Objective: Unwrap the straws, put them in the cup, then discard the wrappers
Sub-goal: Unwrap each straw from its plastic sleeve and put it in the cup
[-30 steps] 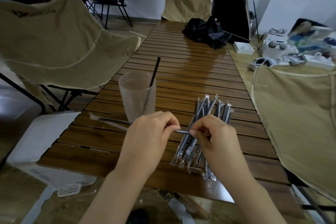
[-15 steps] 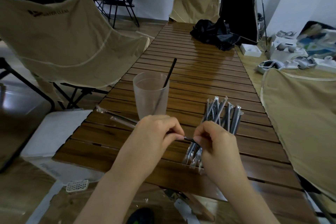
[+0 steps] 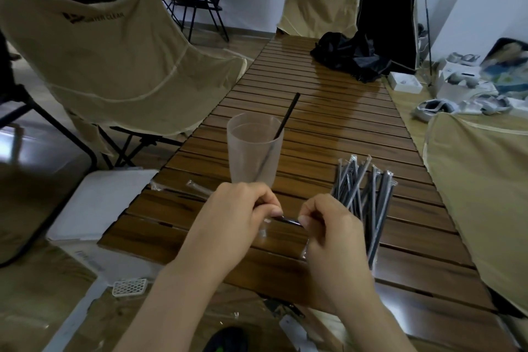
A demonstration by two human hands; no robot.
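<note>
Both hands work one black straw (image 3: 288, 219) above a slatted wooden table (image 3: 328, 128) — the left hand (image 3: 237, 217) pinches one end, the right hand (image 3: 333, 233) the other, with clear wrapper (image 3: 263, 230) hanging beneath the left fingers. Just beyond the left hand stands a frosted cup (image 3: 254, 151) (one straw already inside). Wrapped straws (image 3: 363, 186) lie beside the right hand.

Dim indoor light, cool and flat overall. Soft sheen glare on the far slats of the desk (image 3: 328, 100), so light falls from the far end. Weak shadows under the hands. Strong wide-angle bending at the edges. Right-edge clutter (image 3: 468, 88) smeared and blurry. Centre fairly sharp, slightly soft and noisy.
</note>
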